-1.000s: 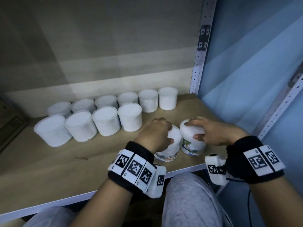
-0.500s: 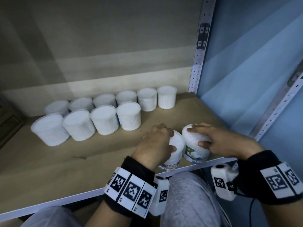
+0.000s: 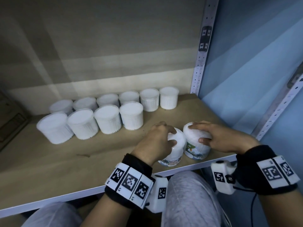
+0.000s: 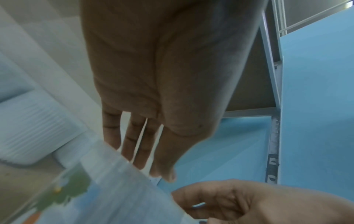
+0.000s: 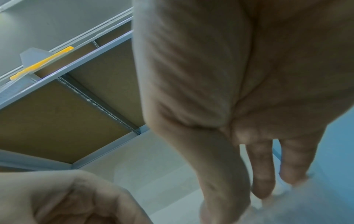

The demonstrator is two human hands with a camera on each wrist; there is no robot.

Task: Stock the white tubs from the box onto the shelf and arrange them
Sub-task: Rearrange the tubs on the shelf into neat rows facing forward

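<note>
Both hands sit low and right of centre in the head view, each cupped over the lid of a tub. The left hand [image 3: 155, 141] curls its fingers [image 3: 161, 126] round the top of the left tub [image 3: 175, 154], thumb on the near side; the label reads "COTTON BUDS". The right hand [image 3: 221, 138] grips the right tub [image 3: 196, 145] the same way, its fingers spread across the lid and thumb pressed on the side. The two tubs stand just beside each other near the front edge of the shelf [image 3: 65, 161], possibly touching.

The shelf is a brown board with a pale metal rim. Toward the back, upper left of the hands, stand two rows of white tubs [image 3: 106, 118], six behind and four in front. A perforated upright [image 3: 199, 63] rises at right against a blue wall [image 3: 254, 63].

Both wrist views are blurred and mostly filled by palm. The box is out of view.
</note>
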